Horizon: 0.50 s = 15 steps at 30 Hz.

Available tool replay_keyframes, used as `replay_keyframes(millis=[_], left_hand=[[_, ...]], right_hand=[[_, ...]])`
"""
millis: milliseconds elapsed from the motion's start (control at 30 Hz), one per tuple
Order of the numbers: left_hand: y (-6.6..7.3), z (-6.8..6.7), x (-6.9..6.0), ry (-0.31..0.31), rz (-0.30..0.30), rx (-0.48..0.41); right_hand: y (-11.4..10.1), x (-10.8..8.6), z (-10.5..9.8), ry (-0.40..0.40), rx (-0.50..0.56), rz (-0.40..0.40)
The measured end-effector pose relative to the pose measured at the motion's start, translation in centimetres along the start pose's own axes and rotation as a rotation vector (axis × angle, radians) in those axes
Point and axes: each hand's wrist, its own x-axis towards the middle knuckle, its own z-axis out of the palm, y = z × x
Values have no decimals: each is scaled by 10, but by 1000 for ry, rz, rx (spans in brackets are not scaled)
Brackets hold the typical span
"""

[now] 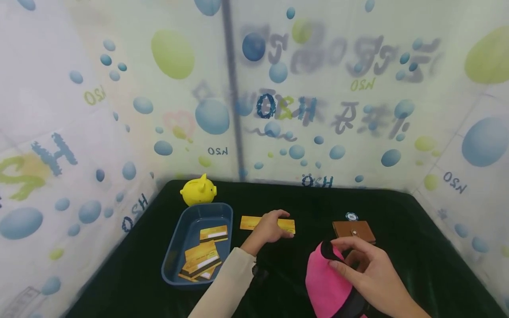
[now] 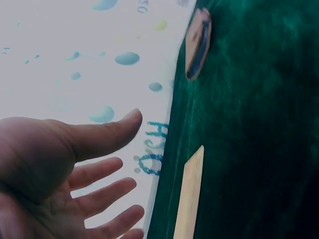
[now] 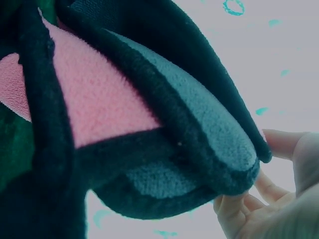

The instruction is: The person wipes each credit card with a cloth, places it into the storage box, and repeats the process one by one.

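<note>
In the head view my left hand (image 1: 269,227) is above a flat yellow strip (image 1: 247,222), possibly cards lying end to end, and hides its middle. The left wrist view shows that hand (image 2: 75,179) with thumb and fingers spread, holding nothing, apart from the yellow strip (image 2: 189,199). My right hand (image 1: 367,265) pinches the black edge of a soft pink cloth item (image 1: 324,282) with black trim. Close up, the cloth item (image 3: 99,84) shows pink fleece, grey patches and black bands, held at its tip by the right hand (image 3: 279,204). Its exact kind is unclear.
A blue tray (image 1: 169,260) at the left holds several yellow cards (image 1: 203,258). Behind it stands a yellow piggy bank (image 1: 198,191). Beyond my right hand lie a brown wallet (image 1: 354,229) and a round chip (image 1: 351,216). Dark green cloth (image 1: 278,274) covers the table; patterned curtains surround it.
</note>
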Motion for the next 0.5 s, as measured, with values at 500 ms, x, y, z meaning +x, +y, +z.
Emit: replay_keyframes(millis=[500], left_hand=[[-16, 17, 25, 48, -2, 164]], right_hand=[[1, 2, 1, -17, 4, 31]])
